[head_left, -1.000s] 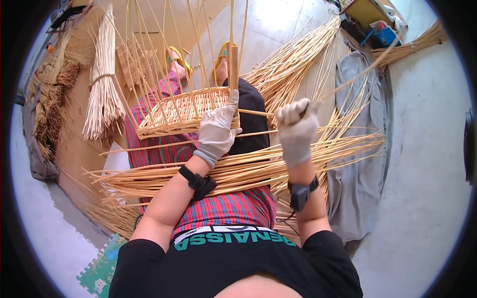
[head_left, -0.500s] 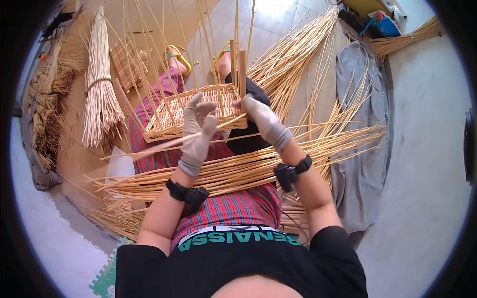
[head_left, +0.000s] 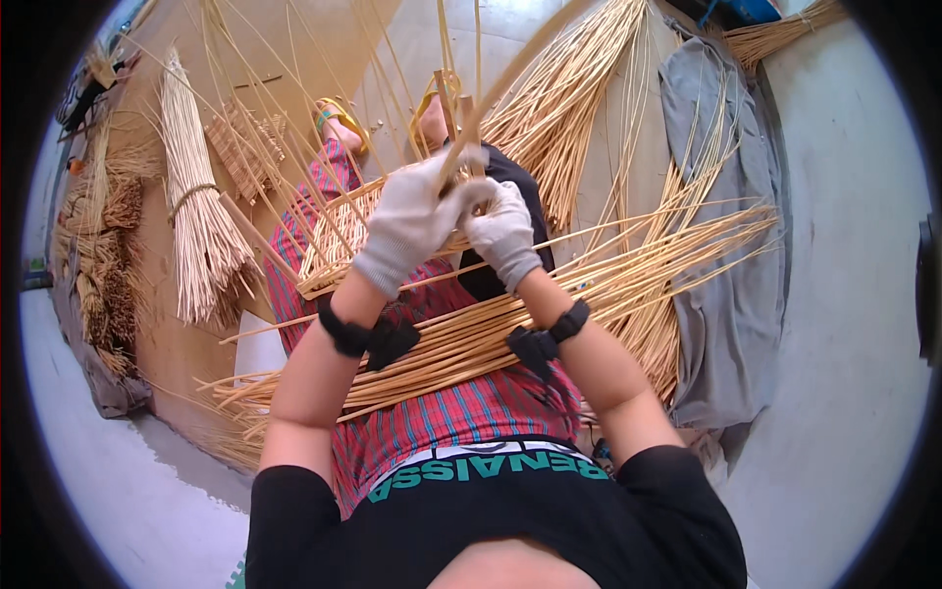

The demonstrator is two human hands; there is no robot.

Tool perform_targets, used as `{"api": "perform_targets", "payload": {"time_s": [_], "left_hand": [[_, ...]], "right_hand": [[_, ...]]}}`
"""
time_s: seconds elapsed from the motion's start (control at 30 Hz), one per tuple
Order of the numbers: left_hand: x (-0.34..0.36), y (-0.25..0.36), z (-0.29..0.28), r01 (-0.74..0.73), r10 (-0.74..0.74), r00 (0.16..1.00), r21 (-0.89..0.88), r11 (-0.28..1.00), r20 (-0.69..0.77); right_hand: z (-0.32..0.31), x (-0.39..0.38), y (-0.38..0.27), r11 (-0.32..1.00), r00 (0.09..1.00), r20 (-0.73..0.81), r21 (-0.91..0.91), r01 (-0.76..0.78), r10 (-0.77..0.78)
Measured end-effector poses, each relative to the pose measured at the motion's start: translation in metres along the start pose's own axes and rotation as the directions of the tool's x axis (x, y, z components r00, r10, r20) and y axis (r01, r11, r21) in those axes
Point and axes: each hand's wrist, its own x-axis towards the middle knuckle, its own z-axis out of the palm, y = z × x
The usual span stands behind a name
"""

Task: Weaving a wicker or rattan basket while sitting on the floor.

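Here you are at the near right corner of the basket [head_left: 339, 231], both gloved hands right up close together. Your left hand [head_left: 417, 211] is over that corner, back of the glove upward, fingers curled and clamped on a long strand [head_left: 520, 61], which sweeps up and to the right, blurred along its length. Your right hand [head_left: 502, 228] is just beside it, fingers bent and bunched at the same corner; their tips are hidden, so you can't tell from here exactly what they pinch.

The basket itself sits over your knees on the plaid cloth [head_left: 446, 407], its woven bottom showing to the left of your hands, with thin upright stakes [head_left: 285, 201] fanning up and away from it. Two flat wooden slats [head_left: 446, 103] rise beyond your fingers, and another wooden slat [head_left: 257, 236] leans outward at the basket's left side.

Nearer to you, a loose bundle of rods [head_left: 461, 344] lies crosswise over your lap, under your forearms. Out on the floor to your left stands out a tied pale bundle [head_left: 201, 221], with a flat woven piece [head_left: 245, 147] near it; to your right, a big spread of rods [head_left: 574, 113] fans out near the grey cloth [head_left: 726, 334].
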Motion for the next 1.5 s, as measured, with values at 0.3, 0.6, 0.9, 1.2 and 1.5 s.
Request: {"api": "perform_targets", "payload": {"time_s": [0.3,0.6,0.9,1.2,1.5], "left_hand": [[0.120,0.029,0.017,-0.231,0.328,0.915,0.360,0.904,-0.236],[-0.133,-0.010,-0.023,0.282,-0.335,0.918,0.244,0.928,0.210],[-0.170,-0.022,-0.008,0.195,-0.191,0.951,-0.007,0.981,-0.242],[-0.149,-0.004,-0.045,0.298,-0.234,0.916,0.163,0.941,-0.325],[-0.161,-0.048,-0.002,0.291,-0.089,0.908,0.464,0.837,-0.408]], "right_hand": [[0.025,-0.001,0.011,0.980,0.939,-0.332,-0.197,0.028,-0.093],[0.020,0.001,0.013,0.985,0.955,-0.293,-0.172,0.002,-0.053],[-0.052,-0.085,-0.045,0.948,0.902,0.292,0.108,0.298,-0.317],[-0.115,-0.060,-0.086,0.755,0.980,0.005,0.637,0.152,-0.201],[-0.118,-0.051,-0.035,0.809,0.956,-0.246,0.587,0.016,0.160]]}}
